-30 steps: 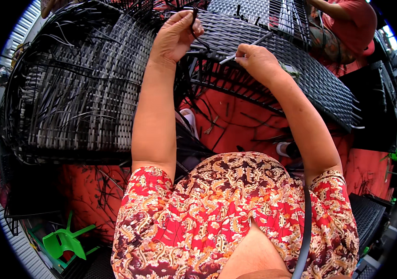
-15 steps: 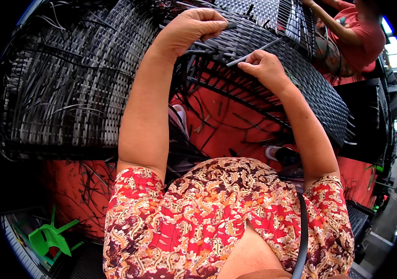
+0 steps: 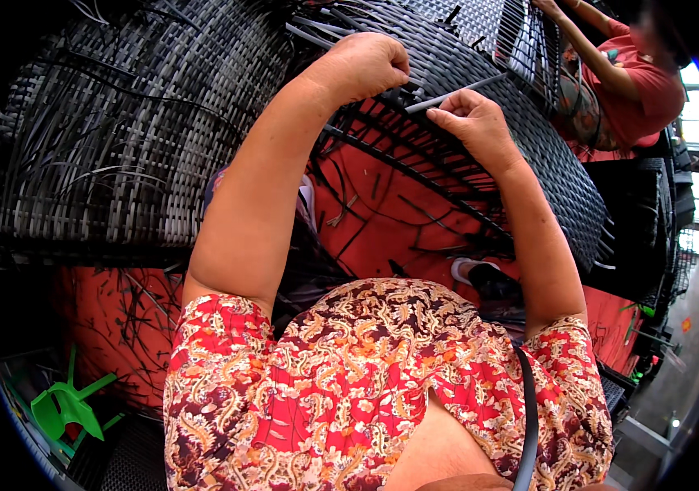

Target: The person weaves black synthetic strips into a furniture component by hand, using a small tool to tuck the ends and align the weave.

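Note:
A dark grey wicker panel (image 3: pixel 558 176), curved and only partly woven, lies across in front of me, with bare black ribs along its near edge. Bent at the wrist, my left hand (image 3: pixel 370 67) is closed at that edge; its fingertips point down and hide whatever they grip. Between the thumb and fingers of my right hand (image 3: pixel 476 127) is pinched a grey flat strip (image 3: pixel 421 105), which slants up to the right over the weave. The two hands are a short way apart.
At left stands a large black-and-grey wicker piece (image 3: pixel 132 164) with loose strands. Cut strips litter the red floor (image 3: pixel 374 196). A green plastic object (image 3: pixel 67 409) is at lower left. Another person (image 3: pixel 640 86) in a red shirt handles weaving at upper right.
My left hand has moved down and slightly right, its fingers now turned toward the panel's edge. The dark strip end at its fingertips is now hidden. My right hand keeps the grey strip.

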Demonstrator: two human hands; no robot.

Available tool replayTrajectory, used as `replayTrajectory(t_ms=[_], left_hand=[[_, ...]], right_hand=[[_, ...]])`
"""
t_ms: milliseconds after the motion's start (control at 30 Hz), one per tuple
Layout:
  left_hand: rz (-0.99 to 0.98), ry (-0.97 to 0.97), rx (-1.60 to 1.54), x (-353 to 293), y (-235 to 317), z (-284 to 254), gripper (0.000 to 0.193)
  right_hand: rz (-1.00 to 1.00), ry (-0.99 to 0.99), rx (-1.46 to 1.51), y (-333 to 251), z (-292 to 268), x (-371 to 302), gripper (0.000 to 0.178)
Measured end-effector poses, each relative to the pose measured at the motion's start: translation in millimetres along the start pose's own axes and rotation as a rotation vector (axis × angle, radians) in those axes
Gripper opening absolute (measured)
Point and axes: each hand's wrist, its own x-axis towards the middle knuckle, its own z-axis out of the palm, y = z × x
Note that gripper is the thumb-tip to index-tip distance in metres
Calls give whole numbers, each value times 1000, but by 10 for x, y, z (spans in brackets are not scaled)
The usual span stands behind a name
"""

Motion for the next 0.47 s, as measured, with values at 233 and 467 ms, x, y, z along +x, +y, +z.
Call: replayTrajectory(t_ms=[233, 467], left_hand=[[65, 55, 84, -19, -3, 56, 13], [-122, 52, 358, -3, 62, 151, 19]], right_hand=[[-16, 33, -27, -4, 42, -8, 28], [21, 38, -71, -30, 62, -10, 30]])
